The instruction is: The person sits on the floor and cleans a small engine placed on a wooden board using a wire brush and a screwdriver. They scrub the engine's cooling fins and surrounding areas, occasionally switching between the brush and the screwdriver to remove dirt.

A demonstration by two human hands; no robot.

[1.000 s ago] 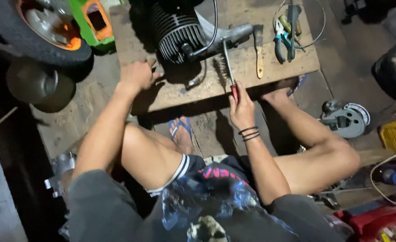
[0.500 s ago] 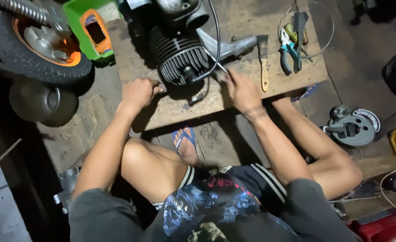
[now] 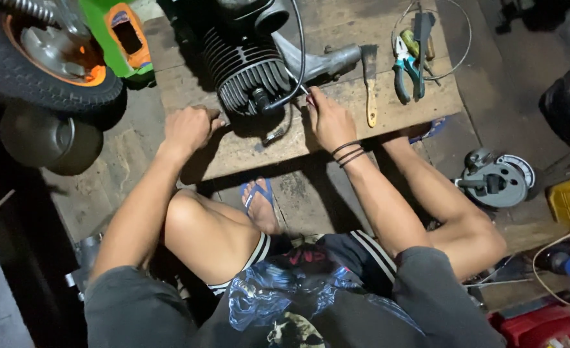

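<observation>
A person sits on the ground before a low wooden board (image 3: 388,106), knees spread, one foot in a blue sandal (image 3: 257,200) tucked near its front edge. On the board lies a small finned engine (image 3: 249,67), its dark cooling fins running in rings around the cylinder; the cylinder's long axis lies roughly far-to-near, with the finned end pointing toward the person and slightly to the right. A pale metal pipe (image 3: 320,63) runs off from the engine to the right. The left hand (image 3: 188,127) rests on the board just left of the finned end, fingers curled into a loose fist and touching the engine's near corner. The right hand (image 3: 329,120) is closed around a thin metal tool (image 3: 300,85), pinched between fingertips and thumb; the tool's slim shaft slants up and to the left, its tip meeting the engine near a black cable (image 3: 296,58) that loops over the fins. What kind of tool it is cannot quite be made out, since the hand covers most of it. Dark bands circle the right wrist. Further right on the board lie a wooden-handled brush (image 3: 370,84) with its long axis far-to-near, and teal-handled pliers (image 3: 406,67). At far left stands a tyre on an orange rim (image 3: 46,58), and on the floor at right lies a round grey metal part (image 3: 496,180).
</observation>
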